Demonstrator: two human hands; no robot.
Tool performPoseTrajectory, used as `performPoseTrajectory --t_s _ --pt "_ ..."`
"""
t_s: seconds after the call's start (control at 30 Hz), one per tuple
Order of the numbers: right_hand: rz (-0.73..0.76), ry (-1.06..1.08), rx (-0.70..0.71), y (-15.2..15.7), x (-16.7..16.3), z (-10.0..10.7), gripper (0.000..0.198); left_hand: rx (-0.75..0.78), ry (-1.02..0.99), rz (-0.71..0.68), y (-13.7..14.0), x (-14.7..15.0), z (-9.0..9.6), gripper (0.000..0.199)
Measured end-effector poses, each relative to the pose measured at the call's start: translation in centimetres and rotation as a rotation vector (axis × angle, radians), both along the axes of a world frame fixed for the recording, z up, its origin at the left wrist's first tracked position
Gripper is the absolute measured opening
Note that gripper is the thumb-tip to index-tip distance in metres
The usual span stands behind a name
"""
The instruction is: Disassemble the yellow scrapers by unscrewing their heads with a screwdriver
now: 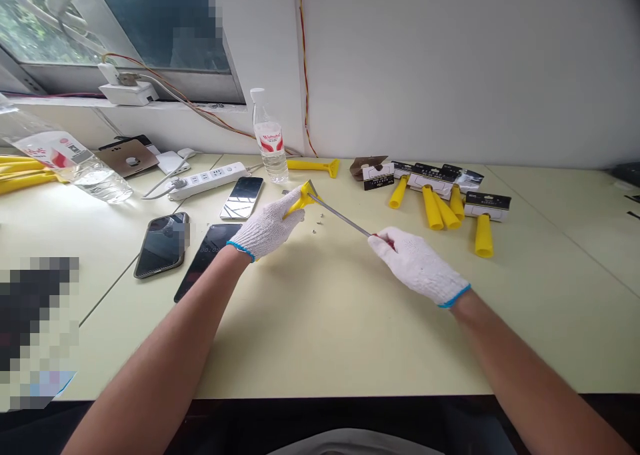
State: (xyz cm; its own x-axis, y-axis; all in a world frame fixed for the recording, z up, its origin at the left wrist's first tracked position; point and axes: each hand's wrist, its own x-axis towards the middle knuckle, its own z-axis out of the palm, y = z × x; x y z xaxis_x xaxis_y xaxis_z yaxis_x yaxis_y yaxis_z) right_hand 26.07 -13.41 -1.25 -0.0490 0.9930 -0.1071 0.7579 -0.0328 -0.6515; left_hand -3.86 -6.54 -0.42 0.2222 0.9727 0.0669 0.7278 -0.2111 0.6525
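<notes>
Here, broad-headed yellow tool (pixel 305 193) in left hand (pixel 269 226), edge seemingly metallic.

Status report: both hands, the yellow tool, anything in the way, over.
Left hand gripping yellow tool. Right hand holding screwdriver, tip at the tool's head. Small metal pieces loose nearby; nothing visibly blocking.

left hand (pixel 269 227): gloved, curled | right hand (pixel 419 263): gloved, seemingly fisted

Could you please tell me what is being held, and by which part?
The left grip holds a yellow scraper by its handle, near the head; the right grip holds a screwdriver by its red handle.
</notes>
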Motion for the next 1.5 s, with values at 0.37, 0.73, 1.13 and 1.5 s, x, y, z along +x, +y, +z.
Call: performPoseTrajectory --t_s 0.37,0.73,1.13,1.5 --pt "0.041 0.359 -0.461 0.2 1.2 0.9 0.048 -0.058 -0.033 -0.06 -0.6 0.3 0.4 0.059" --pt "0.054 0.25 -0.353 0.3 1.2 0.2 0.052 -0.04 -0.028 -0.04 -0.1 0.2 -0.1 0.065" --pt "0.083 0.217 -0.275 -0.2 1.1 0.7 0.056 -0.021 -0.013 -0.054 -0.3 0.3 0.0 0.063" --pt "0.096 0.255 -0.277 0.1 1.6 0.4 0.057 -0.066 -0.066 -0.072 -0.4 0.4 0.3 0.053"
